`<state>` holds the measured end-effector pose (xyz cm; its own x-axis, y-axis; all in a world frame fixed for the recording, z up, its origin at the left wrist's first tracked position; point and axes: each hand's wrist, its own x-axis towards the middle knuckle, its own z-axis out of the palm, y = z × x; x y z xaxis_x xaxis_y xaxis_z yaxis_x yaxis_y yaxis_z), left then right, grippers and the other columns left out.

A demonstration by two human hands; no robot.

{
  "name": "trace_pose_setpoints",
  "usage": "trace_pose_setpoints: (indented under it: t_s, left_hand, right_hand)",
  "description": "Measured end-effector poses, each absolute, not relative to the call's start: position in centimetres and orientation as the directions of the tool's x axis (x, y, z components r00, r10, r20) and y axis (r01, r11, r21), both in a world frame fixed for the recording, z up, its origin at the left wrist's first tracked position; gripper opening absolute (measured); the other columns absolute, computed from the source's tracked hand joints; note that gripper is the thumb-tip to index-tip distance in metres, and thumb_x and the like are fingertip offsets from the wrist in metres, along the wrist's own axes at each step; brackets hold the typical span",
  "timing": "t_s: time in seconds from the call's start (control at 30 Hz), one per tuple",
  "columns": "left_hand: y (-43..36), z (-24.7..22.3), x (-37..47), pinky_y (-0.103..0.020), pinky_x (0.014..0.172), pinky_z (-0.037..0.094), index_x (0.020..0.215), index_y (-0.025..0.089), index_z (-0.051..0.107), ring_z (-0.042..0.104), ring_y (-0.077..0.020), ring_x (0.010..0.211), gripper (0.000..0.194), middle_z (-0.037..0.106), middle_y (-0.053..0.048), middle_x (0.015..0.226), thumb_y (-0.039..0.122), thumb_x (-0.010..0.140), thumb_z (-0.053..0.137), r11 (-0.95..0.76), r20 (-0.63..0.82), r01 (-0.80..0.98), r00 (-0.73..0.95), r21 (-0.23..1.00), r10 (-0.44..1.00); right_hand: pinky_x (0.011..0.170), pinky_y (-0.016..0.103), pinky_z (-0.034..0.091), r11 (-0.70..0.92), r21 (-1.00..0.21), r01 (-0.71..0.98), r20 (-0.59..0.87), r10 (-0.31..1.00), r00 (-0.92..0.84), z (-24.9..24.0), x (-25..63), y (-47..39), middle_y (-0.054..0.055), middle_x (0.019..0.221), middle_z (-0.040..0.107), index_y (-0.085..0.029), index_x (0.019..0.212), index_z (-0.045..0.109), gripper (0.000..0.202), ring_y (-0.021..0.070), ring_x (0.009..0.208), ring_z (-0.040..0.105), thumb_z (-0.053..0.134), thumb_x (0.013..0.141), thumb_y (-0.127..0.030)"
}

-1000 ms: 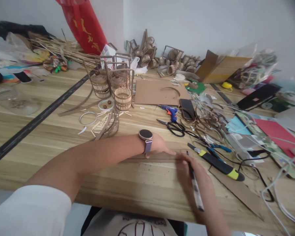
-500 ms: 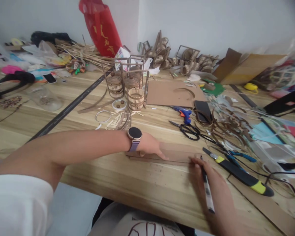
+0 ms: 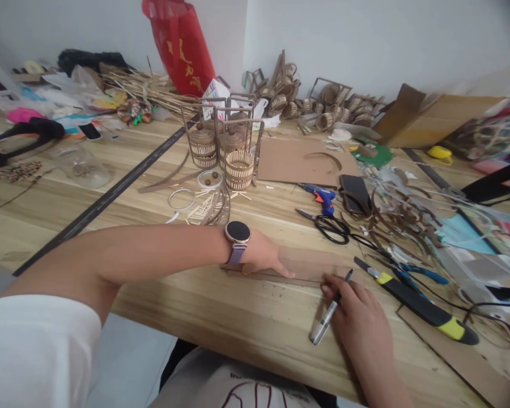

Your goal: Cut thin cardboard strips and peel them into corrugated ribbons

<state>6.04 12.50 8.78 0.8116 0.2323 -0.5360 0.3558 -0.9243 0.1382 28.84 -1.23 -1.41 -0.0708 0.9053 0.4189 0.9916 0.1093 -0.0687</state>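
My left hand (image 3: 261,259), with a round black watch (image 3: 237,232) on the wrist, lies flat on a long brown cardboard strip (image 3: 310,265) on the wooden table (image 3: 238,317), pressing it down. At the strip's right end my right hand (image 3: 359,317) holds a silver marker pen (image 3: 329,310). The pen's black tip points up and right, and its body slants down to the left.
A yellow-and-black utility knife (image 3: 420,303) lies right of my right hand. Black scissors (image 3: 329,226), a blue glue gun (image 3: 321,195) and a black phone (image 3: 353,192) sit behind. Small slatted wooden baskets (image 3: 238,167) and a cardboard sheet (image 3: 301,161) stand farther back. Cables and scraps crowd the right.
The pen has swung in my right hand from upright along the hand to slanting down-left. My left hand stays on the strip. The view shifted slightly.
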Motion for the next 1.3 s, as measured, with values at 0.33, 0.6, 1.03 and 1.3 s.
trace_pose_setpoints:
  t_s: [0.33,0.6,1.03,1.3]
  left_hand:
    - [12.51,8.44,6.01,-0.028,0.058,0.040,0.142,0.051,0.043,0.063,-0.0247,0.075,0.103,0.064,-0.003,0.101,-0.001,0.057,0.070,-0.924,-0.533,0.356,0.813,0.137,0.234]
    - [12.41,8.46,5.95,-0.028,0.059,0.041,0.138,0.052,0.048,0.062,-0.0220,0.072,0.102,0.064,-0.001,0.095,-0.002,0.055,0.067,-0.919,-0.511,0.367,0.823,0.144,0.249]
    - [12.10,9.00,6.12,-0.030,0.065,0.042,0.145,0.048,0.040,0.060,-0.0228,0.078,0.101,0.063,-0.004,0.106,-0.003,0.064,0.070,-0.915,-0.564,0.379,0.790,0.141,0.241]
    - [12.53,8.23,5.77,-0.028,0.063,0.041,0.128,0.050,0.059,0.056,-0.0170,0.064,0.099,0.065,0.003,0.088,-0.013,0.053,0.071,-0.872,-0.434,0.438,0.844,0.220,0.314]
  right_hand:
    - [0.075,0.040,0.049,0.144,-0.079,0.987,0.447,0.890,-0.094,-1.80,29.02,-1.34,0.013,0.096,0.068,-0.019,0.105,0.069,0.039,0.0281,0.087,0.060,0.038,0.099,-0.041]
    - [0.075,0.041,0.049,0.143,-0.089,0.986,0.462,0.883,-0.086,-1.91,28.95,-1.34,0.013,0.096,0.068,-0.019,0.104,0.070,0.039,0.0282,0.086,0.060,0.039,0.099,-0.043]
    - [0.075,0.040,0.050,0.156,-0.058,0.986,0.496,0.862,-0.108,-2.02,28.98,-1.19,0.013,0.096,0.068,-0.019,0.103,0.070,0.040,0.0274,0.086,0.060,0.038,0.100,-0.044]
    - [0.073,0.040,0.048,0.168,-0.060,0.984,0.478,0.870,-0.119,-1.92,29.19,-1.18,0.013,0.094,0.068,-0.019,0.102,0.069,0.041,0.0279,0.084,0.060,0.038,0.099,-0.045]
